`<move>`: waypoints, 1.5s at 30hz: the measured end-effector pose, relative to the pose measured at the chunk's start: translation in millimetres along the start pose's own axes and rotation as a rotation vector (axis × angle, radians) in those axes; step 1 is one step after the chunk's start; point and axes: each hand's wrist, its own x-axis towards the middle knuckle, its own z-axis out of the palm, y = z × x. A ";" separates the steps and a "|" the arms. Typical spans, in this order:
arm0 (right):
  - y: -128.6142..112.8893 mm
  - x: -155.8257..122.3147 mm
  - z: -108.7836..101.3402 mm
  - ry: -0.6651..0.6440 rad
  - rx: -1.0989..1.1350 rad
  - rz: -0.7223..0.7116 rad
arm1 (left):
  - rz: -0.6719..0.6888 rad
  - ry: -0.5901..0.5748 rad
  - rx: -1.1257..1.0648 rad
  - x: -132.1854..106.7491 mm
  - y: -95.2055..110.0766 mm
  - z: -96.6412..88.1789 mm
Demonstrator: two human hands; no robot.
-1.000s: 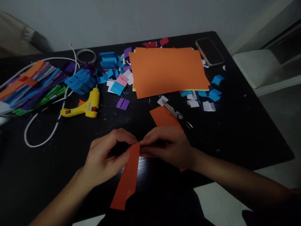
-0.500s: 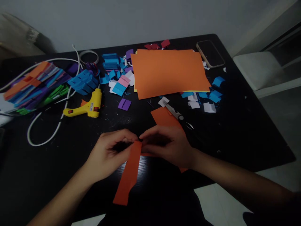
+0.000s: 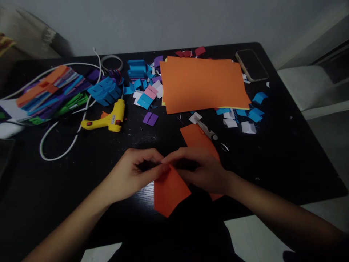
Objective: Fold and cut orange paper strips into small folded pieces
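Observation:
Both hands meet at the top edge of an orange piece of paper [image 3: 169, 193] held over the near part of the table. My left hand [image 3: 136, 173] pinches it between thumb and fingers. From the other side my right hand [image 3: 201, 169] grips the same edge, its fingertips touching those of the left. The paper hangs down toward me, its lower end pointed. Under and beyond my right hand lies a larger orange sheet [image 3: 195, 136], partly covered by it. Scissors [image 3: 209, 133] rest across that sheet, blades pointing away from me.
A stack of orange sheets [image 3: 204, 85] lies at the back, with folded paper scraps [image 3: 145, 100] around it. On the left are a yellow glue gun [image 3: 117, 116], a white cable [image 3: 42, 145] and bundled paper strips [image 3: 51, 87]. A phone [image 3: 252, 65] lies back right.
The orange paper in my hands has gone from a long, narrow hanging strip to a shorter, wider shape. My hands stay close together. The whole view has shifted slightly.

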 end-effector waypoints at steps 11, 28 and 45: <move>0.4 -2.3 0.4 0.042 0.151 0.103 | 0.034 0.003 -0.044 0.0 0.8 -6.0; 0.0 -2.1 1.5 -0.015 0.089 0.092 | -0.040 -0.075 -0.128 1.5 2.5 -1.1; -9.1 7.4 -1.2 0.065 0.426 0.416 | 0.339 0.219 0.279 -1.3 -7.1 4.0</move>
